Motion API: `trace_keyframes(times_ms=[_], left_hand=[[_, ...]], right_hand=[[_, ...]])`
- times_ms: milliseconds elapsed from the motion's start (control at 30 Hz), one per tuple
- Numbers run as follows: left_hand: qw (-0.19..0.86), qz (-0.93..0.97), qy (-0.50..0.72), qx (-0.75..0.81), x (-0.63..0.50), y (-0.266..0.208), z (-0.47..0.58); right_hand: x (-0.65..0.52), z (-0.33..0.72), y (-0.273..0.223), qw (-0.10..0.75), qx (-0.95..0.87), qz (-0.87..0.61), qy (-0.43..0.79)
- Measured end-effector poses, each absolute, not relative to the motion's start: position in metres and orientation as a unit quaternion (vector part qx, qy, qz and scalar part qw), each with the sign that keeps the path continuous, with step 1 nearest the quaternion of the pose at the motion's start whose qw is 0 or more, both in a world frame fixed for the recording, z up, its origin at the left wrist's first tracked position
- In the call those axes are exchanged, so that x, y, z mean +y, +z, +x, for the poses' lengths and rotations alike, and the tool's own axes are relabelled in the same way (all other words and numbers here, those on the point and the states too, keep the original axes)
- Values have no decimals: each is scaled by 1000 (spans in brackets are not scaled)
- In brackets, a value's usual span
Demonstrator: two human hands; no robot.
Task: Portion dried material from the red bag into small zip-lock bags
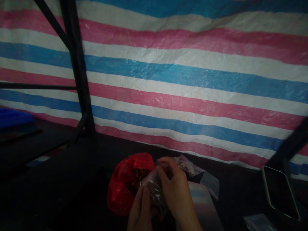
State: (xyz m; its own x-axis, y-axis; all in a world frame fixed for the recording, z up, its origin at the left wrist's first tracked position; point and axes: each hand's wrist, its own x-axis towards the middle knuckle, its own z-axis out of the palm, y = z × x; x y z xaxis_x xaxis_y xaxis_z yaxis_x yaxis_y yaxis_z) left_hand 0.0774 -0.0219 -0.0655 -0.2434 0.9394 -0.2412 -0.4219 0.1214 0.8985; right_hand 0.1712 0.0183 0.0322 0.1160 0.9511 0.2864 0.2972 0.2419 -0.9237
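Observation:
Between my two hands is a small clear plastic bag [155, 187], pinched near its upper edge; what it contains is too dim to make out. My left hand [141, 207] grips the bag's left side, thumb and fingers pressed together. On the bag's right upper corner, my right hand [174, 183] is closed in a pinch. Just left of the hands stands a red plastic bag [120, 187], its mouth gaping around small brown bits [141, 175]. Behind my right hand lie clear bags [189, 166] with similar brown pieces.
A shiny flat metal surface [204, 200] sits beneath my right forearm. Farther right are a phone-like device with a pale rim [280, 192] and a clear bag [258, 222]. A striped tarp [187, 80] hangs behind the dark table [79, 183]. A black post [80, 73] rises at left, near a blue object [14, 117].

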Motion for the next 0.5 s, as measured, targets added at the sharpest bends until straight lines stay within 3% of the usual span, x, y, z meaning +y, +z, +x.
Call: trace_keyframes(times_ms=[233,500], left_hand=[[676,178,604,383,6,-64,44],[691,177,579,396,3,-67,41]], right_hand=[[26,140,29,436,-624,-540,359],[34,133,23,422,-620,-591,297]])
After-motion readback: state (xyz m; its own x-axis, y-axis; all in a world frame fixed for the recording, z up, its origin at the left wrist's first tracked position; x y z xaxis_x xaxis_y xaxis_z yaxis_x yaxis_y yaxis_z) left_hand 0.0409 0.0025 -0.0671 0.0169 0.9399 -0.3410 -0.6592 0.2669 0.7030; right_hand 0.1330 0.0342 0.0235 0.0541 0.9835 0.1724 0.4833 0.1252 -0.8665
